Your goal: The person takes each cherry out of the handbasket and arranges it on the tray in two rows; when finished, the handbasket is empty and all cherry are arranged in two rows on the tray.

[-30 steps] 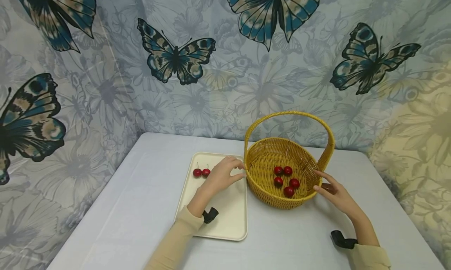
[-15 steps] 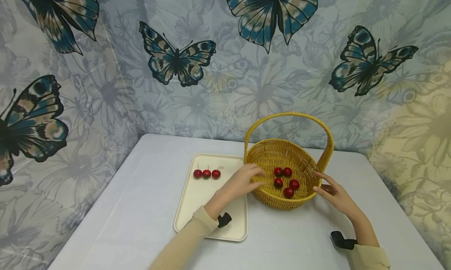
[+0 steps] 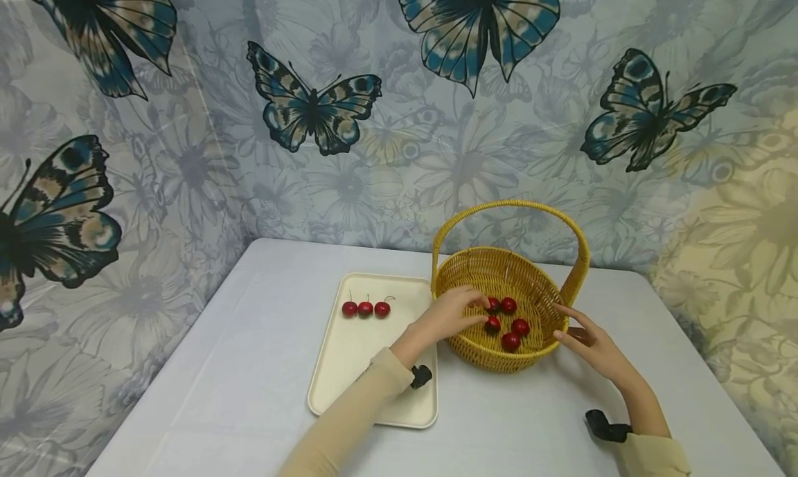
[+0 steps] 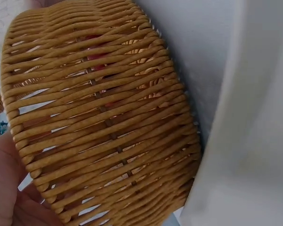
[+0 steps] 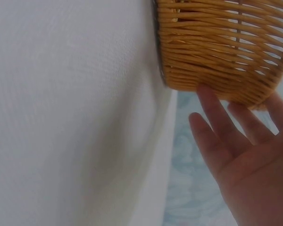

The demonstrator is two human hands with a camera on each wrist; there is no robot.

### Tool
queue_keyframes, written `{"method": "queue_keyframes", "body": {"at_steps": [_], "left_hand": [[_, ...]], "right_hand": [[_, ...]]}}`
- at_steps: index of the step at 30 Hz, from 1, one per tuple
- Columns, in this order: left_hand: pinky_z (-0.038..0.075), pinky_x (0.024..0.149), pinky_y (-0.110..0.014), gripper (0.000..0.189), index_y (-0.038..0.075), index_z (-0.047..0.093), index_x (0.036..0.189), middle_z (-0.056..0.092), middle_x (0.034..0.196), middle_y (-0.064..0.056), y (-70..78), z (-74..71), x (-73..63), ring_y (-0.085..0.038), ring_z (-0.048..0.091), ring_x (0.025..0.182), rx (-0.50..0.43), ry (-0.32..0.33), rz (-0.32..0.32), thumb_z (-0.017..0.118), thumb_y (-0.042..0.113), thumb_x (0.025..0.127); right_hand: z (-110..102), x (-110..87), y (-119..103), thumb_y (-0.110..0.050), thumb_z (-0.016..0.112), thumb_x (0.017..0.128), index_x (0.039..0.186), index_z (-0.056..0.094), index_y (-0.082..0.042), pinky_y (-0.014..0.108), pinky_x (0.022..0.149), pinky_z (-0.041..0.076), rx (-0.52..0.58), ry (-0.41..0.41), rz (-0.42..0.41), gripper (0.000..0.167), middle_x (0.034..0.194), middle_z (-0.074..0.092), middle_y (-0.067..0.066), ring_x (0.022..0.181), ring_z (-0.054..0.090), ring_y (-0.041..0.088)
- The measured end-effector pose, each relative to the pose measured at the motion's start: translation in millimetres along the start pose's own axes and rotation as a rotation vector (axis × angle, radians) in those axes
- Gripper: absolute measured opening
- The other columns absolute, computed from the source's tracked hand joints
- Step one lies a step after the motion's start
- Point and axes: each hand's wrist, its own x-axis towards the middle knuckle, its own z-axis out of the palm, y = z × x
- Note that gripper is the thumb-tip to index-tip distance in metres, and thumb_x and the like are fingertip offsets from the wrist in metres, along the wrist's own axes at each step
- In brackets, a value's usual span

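In the head view my left hand (image 3: pixel 454 312) reaches over the near-left rim of a yellow wicker basket (image 3: pixel 480 357). Its thumb and fingers are parted, with the fingertips right at two red cherries (image 3: pixel 492 325) inside. The basket wall (image 4: pixel 108 113) hides most of this hand in the left wrist view. My right hand (image 3: pixel 592 343) holds the basket's right rim, thumb and index finger over the edge. In the right wrist view its other fingers (image 5: pixel 221 117) lie along the outer wall. Several cherries lie on the basket floor.
A cream tray (image 3: pixel 349 373) lies on the white table (image 3: pixel 218 366), left of the basket. Three cherries (image 3: pixel 366 309) with stems stand in a row near its far end. The basket's tall handle (image 3: pixel 517 203) arches above it. Butterfly-patterned cloth (image 3: pixel 399 186) hangs behind.
My left hand has moved right from over the tray into the basket, uncovering the third cherry on the tray. My right hand has stayed at the rim.
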Motion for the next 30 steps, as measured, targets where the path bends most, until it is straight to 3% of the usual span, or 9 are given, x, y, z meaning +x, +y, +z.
{"method": "queue_keyframes", "body": {"at_steps": [6,12,22,30], "left_hand": [[0.045,0.079,-0.014,0.024,0.011,0.064,0.109,0.063,0.107,-0.003,0.0,0.3,16.0,-0.014,0.058,0.098,-0.031,-0.048,-0.052,0.065,0.022,0.087],[0.045,0.078,-0.013,0.025,0.011,0.064,0.109,0.064,0.107,-0.002,-3.8,5.3,30.3,-0.011,0.058,0.097,0.000,-0.092,-0.077,0.066,0.022,0.086],[0.045,0.078,-0.013,0.029,0.013,0.065,0.113,0.064,0.110,0.001,-11.2,12.2,42.9,-0.011,0.058,0.101,-0.039,-0.153,-0.123,0.066,0.021,0.086],[0.046,0.078,-0.015,0.032,0.012,0.063,0.118,0.063,0.116,-0.002,-15.9,12.6,51.8,-0.017,0.060,0.101,-0.070,-0.238,-0.116,0.065,0.019,0.087]], "right_hand": [[-0.8,1.3,-3.0,-0.019,0.052,0.095,0.144,0.031,-0.008,0.016,0.077,0.047,-0.009,0.003,-0.009,0.054,0.142,0.033,0.024,0.098,0.043,-0.018],[-0.5,0.2,-1.6,-0.019,0.053,0.095,0.144,0.031,-0.007,0.016,0.076,0.047,0.001,0.002,0.001,0.055,0.142,0.033,0.025,0.097,0.045,-0.017],[0.9,-0.8,-0.2,-0.020,0.053,0.095,0.144,0.032,-0.009,0.016,0.076,0.047,-0.008,0.010,0.008,0.054,0.142,0.033,0.024,0.097,0.045,-0.017],[1.2,-0.2,1.2,-0.020,0.053,0.095,0.144,0.032,-0.009,0.016,0.077,0.047,-0.011,0.010,0.011,0.055,0.142,0.034,0.023,0.098,0.045,-0.017]]}}
